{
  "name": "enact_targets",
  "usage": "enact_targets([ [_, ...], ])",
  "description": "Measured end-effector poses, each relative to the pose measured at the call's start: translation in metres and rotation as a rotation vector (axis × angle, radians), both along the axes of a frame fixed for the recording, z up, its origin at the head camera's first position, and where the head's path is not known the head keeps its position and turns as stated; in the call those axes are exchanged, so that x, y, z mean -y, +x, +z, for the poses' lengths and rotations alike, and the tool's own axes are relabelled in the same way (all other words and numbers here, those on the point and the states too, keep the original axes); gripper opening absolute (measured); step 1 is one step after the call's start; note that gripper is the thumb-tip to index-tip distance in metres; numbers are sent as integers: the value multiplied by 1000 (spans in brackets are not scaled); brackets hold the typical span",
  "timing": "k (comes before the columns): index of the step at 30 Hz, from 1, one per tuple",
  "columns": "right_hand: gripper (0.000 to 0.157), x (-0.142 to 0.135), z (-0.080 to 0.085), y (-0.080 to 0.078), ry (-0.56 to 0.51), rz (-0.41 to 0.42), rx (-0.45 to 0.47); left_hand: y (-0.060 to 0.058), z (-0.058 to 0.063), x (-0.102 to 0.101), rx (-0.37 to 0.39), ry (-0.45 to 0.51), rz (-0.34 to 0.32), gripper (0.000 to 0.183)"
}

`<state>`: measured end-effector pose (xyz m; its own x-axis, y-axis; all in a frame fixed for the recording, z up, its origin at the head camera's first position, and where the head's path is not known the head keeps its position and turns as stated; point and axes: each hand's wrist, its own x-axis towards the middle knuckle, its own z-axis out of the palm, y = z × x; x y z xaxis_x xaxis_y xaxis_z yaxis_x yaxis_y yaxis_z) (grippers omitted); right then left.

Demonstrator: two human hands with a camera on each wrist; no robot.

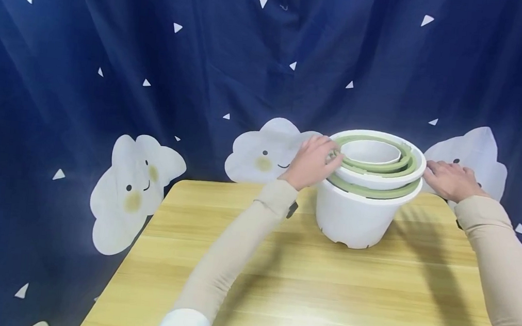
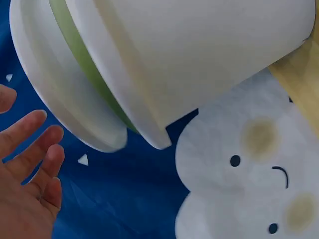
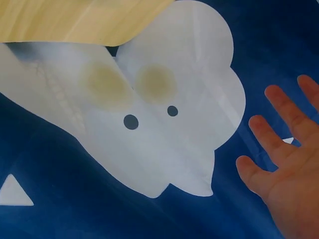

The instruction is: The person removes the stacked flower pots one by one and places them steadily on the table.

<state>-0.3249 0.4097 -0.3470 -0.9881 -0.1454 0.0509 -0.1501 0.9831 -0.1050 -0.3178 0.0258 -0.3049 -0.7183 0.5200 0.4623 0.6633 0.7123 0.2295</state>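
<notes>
A stack of nested white and green flowerpots [image 1: 351, 217] stands upright toward the back right of the table. The outermost pot is white with small notches along its base; green and white rims alternate above it, and a small white pot sits innermost. My left hand [image 1: 310, 159] is at the stack's left side, close to the upper rims. In the left wrist view its fingers [image 2: 47, 159] are spread, with a gap to the white rim. Beside the right edge of the upper rim is my right hand [image 1: 452, 180]. The right wrist view shows its fingers [image 3: 279, 134] apart and holding nothing.
The wooden table [image 1: 324, 287] has its back edge close to a dark blue curtain [image 1: 253, 43] printed with white clouds and triangles. Shadows of both arms fall across the tabletop. A dark wrist camera [image 1: 291, 209] shows at my left cuff.
</notes>
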Motion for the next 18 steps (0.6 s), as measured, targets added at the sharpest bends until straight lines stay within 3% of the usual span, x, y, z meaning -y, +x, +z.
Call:
enact_targets([
  [6, 82, 2, 1, 3, 13, -15, 32, -6, 8, -15, 11, -189, -55, 41],
  [18, 89, 4, 5, 4, 9, -37, 73, -14, 15, -38, -2, -404, -187, 39],
])
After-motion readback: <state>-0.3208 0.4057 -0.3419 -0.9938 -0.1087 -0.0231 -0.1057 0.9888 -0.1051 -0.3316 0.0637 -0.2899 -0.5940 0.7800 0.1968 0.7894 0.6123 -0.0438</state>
